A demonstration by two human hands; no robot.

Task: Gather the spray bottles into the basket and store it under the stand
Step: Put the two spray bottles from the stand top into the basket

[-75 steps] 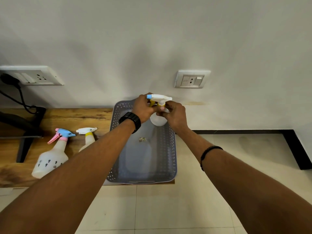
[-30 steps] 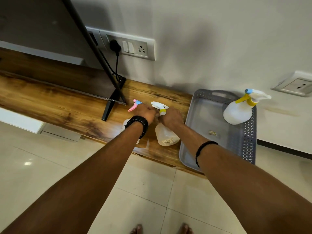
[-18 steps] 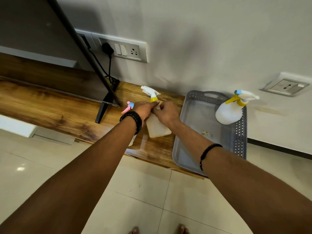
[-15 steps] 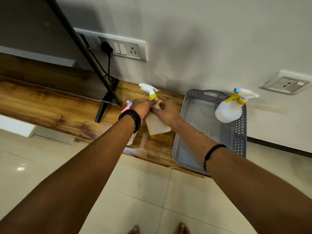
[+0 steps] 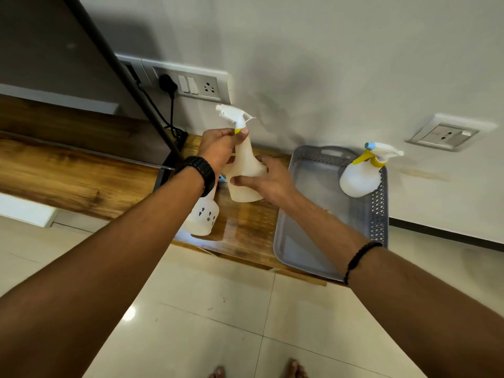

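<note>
Left hand [image 5: 218, 148]: fingers clenched round the neck of a translucent spray bottle [image 5: 244, 170], just under its white trigger head; right hand [image 5: 268, 178]: fingers spread and grasping the same bottle's body from the right, bottle upright and lifted above the wooden stand [image 5: 81, 175]; below the left wrist, a second spray bottle [image 5: 203, 215] on the stand; right of the right fingers, grey basket [image 5: 379, 214] holding a yellow-triggered spray bottle [image 5: 360, 178] in its far corner.
</note>
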